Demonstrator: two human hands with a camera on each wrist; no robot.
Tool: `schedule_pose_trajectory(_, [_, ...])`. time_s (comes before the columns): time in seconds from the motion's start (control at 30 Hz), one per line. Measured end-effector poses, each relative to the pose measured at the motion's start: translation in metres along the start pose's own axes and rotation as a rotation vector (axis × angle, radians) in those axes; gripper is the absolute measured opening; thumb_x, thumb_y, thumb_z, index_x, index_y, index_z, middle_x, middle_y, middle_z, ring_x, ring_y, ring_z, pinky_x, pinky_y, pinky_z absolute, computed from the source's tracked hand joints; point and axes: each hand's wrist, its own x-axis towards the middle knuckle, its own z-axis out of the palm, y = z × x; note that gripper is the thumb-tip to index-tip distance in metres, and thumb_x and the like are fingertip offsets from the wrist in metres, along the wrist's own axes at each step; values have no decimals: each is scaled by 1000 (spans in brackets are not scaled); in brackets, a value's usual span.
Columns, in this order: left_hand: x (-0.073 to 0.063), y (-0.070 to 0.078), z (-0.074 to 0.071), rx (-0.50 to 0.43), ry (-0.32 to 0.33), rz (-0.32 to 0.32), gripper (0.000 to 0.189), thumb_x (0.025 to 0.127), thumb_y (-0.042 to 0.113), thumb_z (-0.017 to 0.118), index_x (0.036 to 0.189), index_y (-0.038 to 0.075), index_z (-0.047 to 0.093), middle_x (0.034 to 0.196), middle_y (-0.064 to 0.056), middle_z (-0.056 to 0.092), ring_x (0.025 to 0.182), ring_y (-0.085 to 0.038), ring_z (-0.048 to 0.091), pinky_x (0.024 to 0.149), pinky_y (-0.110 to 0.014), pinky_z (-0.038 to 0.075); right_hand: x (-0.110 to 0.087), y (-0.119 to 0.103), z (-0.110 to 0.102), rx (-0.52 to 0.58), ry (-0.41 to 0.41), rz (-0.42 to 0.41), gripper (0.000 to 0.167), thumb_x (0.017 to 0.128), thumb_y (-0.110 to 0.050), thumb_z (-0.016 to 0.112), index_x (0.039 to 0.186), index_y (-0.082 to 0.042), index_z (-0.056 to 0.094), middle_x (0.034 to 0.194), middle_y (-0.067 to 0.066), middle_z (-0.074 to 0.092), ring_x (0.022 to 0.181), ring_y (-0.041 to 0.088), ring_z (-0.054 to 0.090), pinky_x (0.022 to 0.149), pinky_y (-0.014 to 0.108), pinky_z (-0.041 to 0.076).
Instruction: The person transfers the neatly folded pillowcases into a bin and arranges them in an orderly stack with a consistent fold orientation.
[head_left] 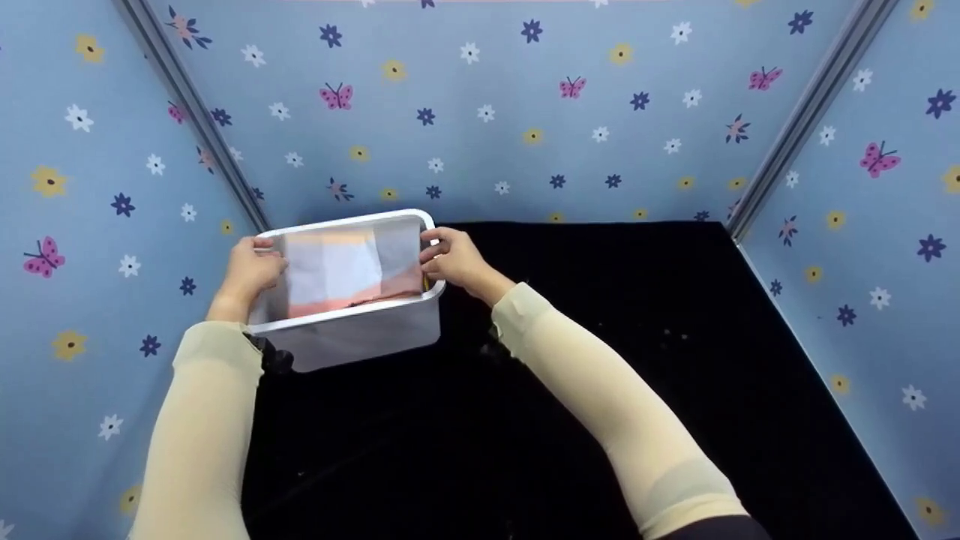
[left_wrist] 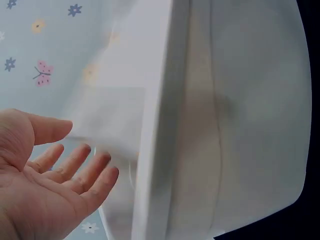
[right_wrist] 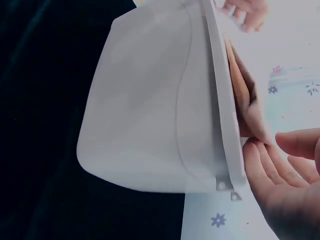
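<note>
A white plastic bin point(head_left: 367, 337) with a raised rim stands at the back left of the black surface. Inside it lies a flat, folded-looking piece point(head_left: 349, 266), pale in the middle with orange and pink bands; whether cloth or paper I cannot tell. My left hand point(head_left: 253, 270) is at the bin's left end, and in the left wrist view its fingers point(left_wrist: 92, 177) are spread loosely, holding nothing. At the right end my right hand point(head_left: 457, 262) has its fingers point(right_wrist: 260, 162) reaching over the rim beside the orange-brown contents point(right_wrist: 239, 87), thumb apart. Contact there is unclear.
Blue panels point(head_left: 495, 112) with flowers and butterflies enclose the back and both sides, joined by grey metal posts point(head_left: 814, 112). The black surface point(head_left: 585, 270) extends right of the bin and in front of it.
</note>
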Motion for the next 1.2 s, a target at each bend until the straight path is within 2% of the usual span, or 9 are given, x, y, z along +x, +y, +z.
schedule_pose_trajectory(0.13, [-1,0,0,1,-26,-23,62,103,7,52,160,-10,33,155,-29,49,108,-17,55,74,-18,50,-1,3,-13,44,32,4,58,92,19,65,148,8,56,109,22,71,84,21,70,81,34,66])
schedule_pose_trajectory(0.27, [0,5,4,-9,-40,-10,62,105,8,51,161,-9,34,157,-29,48,113,-19,57,76,-17,54,-4,5,-28,43,51,4,55,91,18,66,145,9,58,102,17,69,81,19,69,86,41,67])
schedule_pose_trajectory(0.37, [1,12,10,-22,-43,4,60,107,11,53,161,-8,35,156,-27,49,116,-21,58,77,-17,55,-7,4,-39,20,68,0,50,92,16,67,141,6,62,99,13,70,81,19,71,82,39,67])
schedule_pose_trajectory(0.47, [0,21,18,-57,-50,13,58,108,13,55,159,-6,37,151,-23,52,110,-16,59,79,-19,56,-11,4,-52,4,83,0,47,93,13,68,139,5,64,100,14,71,82,20,72,75,33,65])
schedule_pose_trajectory(0.63, [-1,32,34,-93,-83,35,57,106,11,57,157,-7,39,143,-18,55,100,-10,58,77,-20,57,-19,5,-71,-31,95,1,45,95,9,68,139,3,65,101,12,73,83,18,73,79,35,66])
schedule_pose_trajectory(0.8, [-2,42,49,-83,-115,91,56,106,11,57,155,-9,40,146,-24,55,110,-19,61,76,-18,57,-26,7,-92,-68,124,-11,45,95,9,67,140,2,65,102,11,74,83,16,73,85,40,67])
schedule_pose_trajectory(0.97, [-3,50,61,-84,-133,119,52,106,10,58,152,-8,42,143,-23,55,114,-23,61,77,-20,56,-33,8,-112,-76,156,-16,45,95,10,66,140,3,65,109,19,74,81,13,72,79,34,66])
schedule_pose_trajectory(1.2, [-5,59,80,-56,-166,154,50,105,10,59,150,-9,46,142,-25,57,112,-20,60,81,-23,57,-42,14,-136,-151,174,-41,43,97,6,67,140,2,65,95,2,72,81,14,72,70,26,63])
